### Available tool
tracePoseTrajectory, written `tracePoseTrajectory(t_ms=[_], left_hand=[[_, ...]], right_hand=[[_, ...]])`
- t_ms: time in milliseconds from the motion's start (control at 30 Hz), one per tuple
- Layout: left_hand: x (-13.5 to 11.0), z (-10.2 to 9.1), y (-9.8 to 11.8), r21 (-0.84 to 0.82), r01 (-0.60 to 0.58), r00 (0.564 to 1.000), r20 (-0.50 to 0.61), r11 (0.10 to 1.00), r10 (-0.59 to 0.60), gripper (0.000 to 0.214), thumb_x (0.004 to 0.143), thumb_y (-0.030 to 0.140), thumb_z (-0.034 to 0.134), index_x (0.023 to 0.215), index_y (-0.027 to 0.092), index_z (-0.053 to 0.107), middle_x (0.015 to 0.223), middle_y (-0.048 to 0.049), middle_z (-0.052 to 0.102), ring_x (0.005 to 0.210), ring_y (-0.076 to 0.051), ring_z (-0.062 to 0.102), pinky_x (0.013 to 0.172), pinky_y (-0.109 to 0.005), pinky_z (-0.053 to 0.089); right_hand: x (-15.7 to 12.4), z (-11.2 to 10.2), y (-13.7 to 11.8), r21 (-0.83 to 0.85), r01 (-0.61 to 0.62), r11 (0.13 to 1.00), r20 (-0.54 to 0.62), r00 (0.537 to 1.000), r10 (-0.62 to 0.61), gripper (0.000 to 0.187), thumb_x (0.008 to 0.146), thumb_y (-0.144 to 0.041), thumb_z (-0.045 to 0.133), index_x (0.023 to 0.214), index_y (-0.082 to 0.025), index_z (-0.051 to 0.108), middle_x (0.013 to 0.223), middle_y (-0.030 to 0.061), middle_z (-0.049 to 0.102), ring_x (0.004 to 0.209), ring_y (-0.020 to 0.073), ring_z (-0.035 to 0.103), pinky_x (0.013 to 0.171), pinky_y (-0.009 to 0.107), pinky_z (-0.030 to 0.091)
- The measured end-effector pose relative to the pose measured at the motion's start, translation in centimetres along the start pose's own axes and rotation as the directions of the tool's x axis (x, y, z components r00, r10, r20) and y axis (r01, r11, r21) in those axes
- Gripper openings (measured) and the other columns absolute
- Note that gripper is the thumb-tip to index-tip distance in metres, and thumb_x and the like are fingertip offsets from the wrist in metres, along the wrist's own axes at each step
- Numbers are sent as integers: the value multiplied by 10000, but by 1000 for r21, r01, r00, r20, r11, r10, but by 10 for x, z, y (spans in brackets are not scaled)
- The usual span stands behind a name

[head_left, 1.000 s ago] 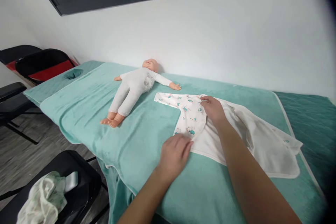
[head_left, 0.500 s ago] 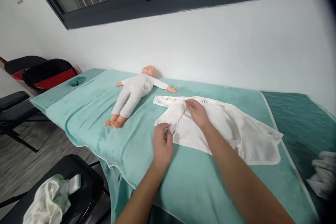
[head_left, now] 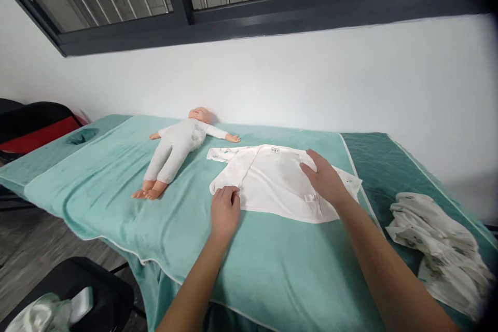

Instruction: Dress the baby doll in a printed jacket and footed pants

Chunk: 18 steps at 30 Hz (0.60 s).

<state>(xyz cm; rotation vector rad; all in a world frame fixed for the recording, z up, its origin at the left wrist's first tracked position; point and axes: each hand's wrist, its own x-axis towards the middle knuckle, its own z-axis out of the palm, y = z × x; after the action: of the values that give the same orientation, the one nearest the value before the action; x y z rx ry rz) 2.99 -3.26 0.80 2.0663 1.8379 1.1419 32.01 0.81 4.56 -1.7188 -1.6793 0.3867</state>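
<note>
A white baby shirt [head_left: 272, 179] lies opened out on the green cover, inside facing up, with a small label at its neck and a patterned sleeve at the far left. My left hand [head_left: 225, 210] is at its near left edge, fingers curled and pinching the cloth. Over the right part of the shirt rests my right hand [head_left: 324, 179], its fingers stretched out flat and the thumb apart. A baby doll [head_left: 177, 145] in a white bodysuit lies on its back to the left of the shirt, head toward the wall.
The green cover [head_left: 128, 187] spreads over a massage bed with a face hole [head_left: 82, 136] at left. Crumpled patterned cloths [head_left: 439, 249] lie at right. A black chair [head_left: 103, 288] at lower left holds cloth and a white object [head_left: 81, 305]. A wall and window stand behind.
The right side of the shirt has been spread flatter, its right panel folded out. My right hand has moved right across it. The left hand stays by the left edge; the view has turned right.
</note>
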Motion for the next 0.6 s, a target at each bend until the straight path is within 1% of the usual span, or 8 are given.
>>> tracePoseTrajectory(t_ms=[33,67,133,200,367,433,500,600], left_hand=[[0,0,0,-6,5,1000,0,1000,-5,201,902,148,462,953,201,650,912,-40,693,880,-224,567,813,-371,446],[0,0,0,-12,10,1000,-1,1000,-10,202,902,153,463,952,203,652,912,-40,694,880,-224,570,814,-370,448],[1,-1,-1,-24,21,1000,-5,999,-21,199,901,165,467,949,208,655,912,-39,696,882,-225,575,812,-368,453],[1,-1,-2,-36,33,999,-9,999,-34,194,902,181,472,946,212,658,916,-38,699,887,-226,581,811,-367,456],[2,-1,-2,-47,61,998,3,997,-61,199,905,202,471,950,220,664,923,-34,701,885,-221,588,812,-366,460],[2,-1,-3,-49,75,997,10,996,-75,201,901,199,471,949,223,665,918,-32,698,882,-218,588,810,-364,460],[3,0,-3,-52,91,996,14,995,-91,202,900,202,471,951,225,665,913,-31,694,878,-215,588,809,-363,460],[3,0,-3,-59,99,995,19,993,-98,199,898,199,474,951,226,663,908,-29,689,885,-211,592,819,-363,457]], right_hand=[[0,5,14,-107,-7,994,32,999,10,626,933,-394,485,1440,-27,453,1540,217,391,1457,333,337,1204,509,280],[-2,11,26,-184,17,983,67,998,-4,631,932,-384,482,1436,-5,451,1546,227,375,1471,343,305,1210,524,256],[-8,25,40,-245,146,958,162,981,-108,623,947,-417,464,1430,-24,470,1568,199,350,1486,326,275,1223,509,236],[-12,30,43,-215,227,950,216,960,-180,598,956,-463,446,1417,-86,505,1573,147,364,1477,292,309,1223,475,257],[6,18,37,-118,95,988,55,995,-89,554,993,-448,340,1442,-158,486,1482,92,512,1368,228,485,1168,385,378],[17,18,40,-219,156,963,49,988,-149,553,996,-411,322,1448,-132,477,1515,107,469,1415,243,423,1195,412,330],[24,24,44,-351,222,910,122,974,-190,554,996,-402,318,1456,-132,469,1564,94,396,1467,261,331,1220,467,263],[27,35,48,-465,226,856,205,968,-144,568,1007,-464,294,1490,-198,429,1608,27,315,1498,261,259,1223,513,225]])
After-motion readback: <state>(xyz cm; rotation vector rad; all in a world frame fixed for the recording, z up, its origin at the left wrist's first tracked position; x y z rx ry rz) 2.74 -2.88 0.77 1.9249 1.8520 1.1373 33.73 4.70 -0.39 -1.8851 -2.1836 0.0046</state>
